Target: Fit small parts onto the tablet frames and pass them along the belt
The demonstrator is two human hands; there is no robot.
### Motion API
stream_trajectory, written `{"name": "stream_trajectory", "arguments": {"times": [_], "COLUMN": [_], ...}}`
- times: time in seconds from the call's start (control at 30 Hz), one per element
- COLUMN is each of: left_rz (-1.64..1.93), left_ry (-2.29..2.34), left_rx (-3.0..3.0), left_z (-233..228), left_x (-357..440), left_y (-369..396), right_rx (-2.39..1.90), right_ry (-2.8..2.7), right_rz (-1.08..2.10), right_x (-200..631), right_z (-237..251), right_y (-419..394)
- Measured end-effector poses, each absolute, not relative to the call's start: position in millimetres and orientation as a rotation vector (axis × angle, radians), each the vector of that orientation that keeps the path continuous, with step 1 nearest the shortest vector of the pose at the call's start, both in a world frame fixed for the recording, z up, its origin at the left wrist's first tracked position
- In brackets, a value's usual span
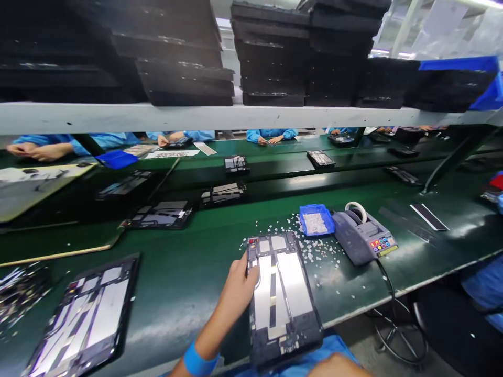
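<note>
My left hand [237,285] grips the left edge of an opened tablet [296,277], thumb on top and fingers beneath. The tablet's back is off, so silver battery panels, dark ribbon cables and a circuit board at the near end show. It is tilted over the front edge of the bench. Low in the view, only a strip of my right hand [334,366] shows, below the tablet's near right corner; its fingers are out of sight. Another opened tablet [90,314] lies on the bench to the left.
Small white pieces lie scattered around a blue tray [317,220] beside a grey tape dispenser [363,235]. More opened tablets [161,214] line the conveyor. Stacked black trays [271,57] load the shelf overhead. Co-workers' hands [271,139] work across the bench. A stool [456,324] stands at right.
</note>
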State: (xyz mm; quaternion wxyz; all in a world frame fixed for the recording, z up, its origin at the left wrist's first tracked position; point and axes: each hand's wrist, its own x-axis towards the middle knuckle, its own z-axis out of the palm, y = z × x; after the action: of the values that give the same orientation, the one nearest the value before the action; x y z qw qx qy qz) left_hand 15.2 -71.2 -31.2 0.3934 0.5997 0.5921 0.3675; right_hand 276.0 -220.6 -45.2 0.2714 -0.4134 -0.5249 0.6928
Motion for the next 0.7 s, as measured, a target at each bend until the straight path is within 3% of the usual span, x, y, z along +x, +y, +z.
{"name": "stream_trajectory", "arguments": {"times": [0.17,0.4,0.53,0.7], "left_rz": [1.019,1.05,1.005,0.943], "left_ry": [1.565,1.365,1.497,1.684], "left_rx": [1.384,1.1,1.342,2.125], "left_z": [-71.7,-102.7,-83.1,-23.1], "left_x": [16.5,25.6,9.8,-11.7], "left_y": [-105.2,-155.4,-146.0,-77.1], "right_rx": [-1.402,-1.171,-1.193,-1.251], "right_ry": [-1.176,-1.312,-1.366,-1.349], "right_rz": [1.28,1.506,1.46,1.07], "right_x": [304.1,276.5,285.9,295.7], "right_z": [-54.1,-91.1,-91.6,-71.2], "right_y": [-172.2,-165.5,-172.2,-146.3]}}
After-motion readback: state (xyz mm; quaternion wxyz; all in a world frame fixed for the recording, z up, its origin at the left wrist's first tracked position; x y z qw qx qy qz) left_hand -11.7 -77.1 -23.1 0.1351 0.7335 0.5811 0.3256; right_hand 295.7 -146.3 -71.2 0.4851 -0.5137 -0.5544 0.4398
